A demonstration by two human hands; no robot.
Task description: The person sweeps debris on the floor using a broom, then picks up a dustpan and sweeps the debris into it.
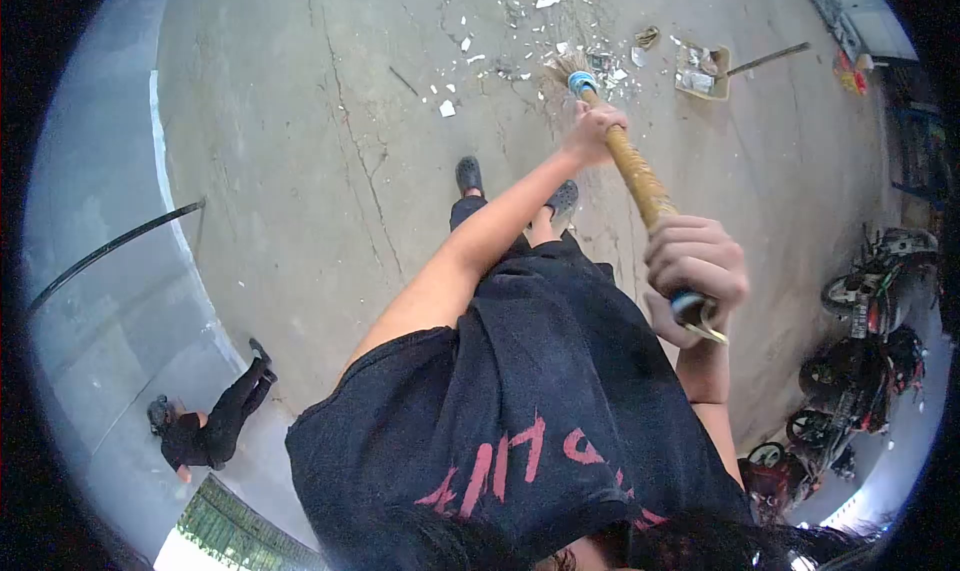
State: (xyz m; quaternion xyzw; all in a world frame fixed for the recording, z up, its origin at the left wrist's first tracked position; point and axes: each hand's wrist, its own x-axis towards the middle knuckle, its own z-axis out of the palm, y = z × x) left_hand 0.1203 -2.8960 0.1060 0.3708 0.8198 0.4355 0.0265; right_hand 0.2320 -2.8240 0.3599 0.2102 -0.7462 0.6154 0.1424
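Note:
Both hands are closed around the long yellow-brown handle of a broom point(638, 178). My left hand point(597, 131) grips it low, just behind the blue binding above the bristles. Near the top end, my right hand point(697, 261) wraps the handle, and a pale loop hangs from that end. The bristles point(563, 70) touch the concrete floor beside a scatter of white broken pieces point(600, 63). One larger white piece point(447, 108) lies to the left of the bristles.
A dustpan-like container point(718, 89) with debris and a long stick handle point(770, 58) lies right of the pieces. Motorcycles point(862, 311) stand along the right side. A person in dark clothes point(215, 436) is at the lower left, near a wall. The concrete floor point(270, 171) is cracked.

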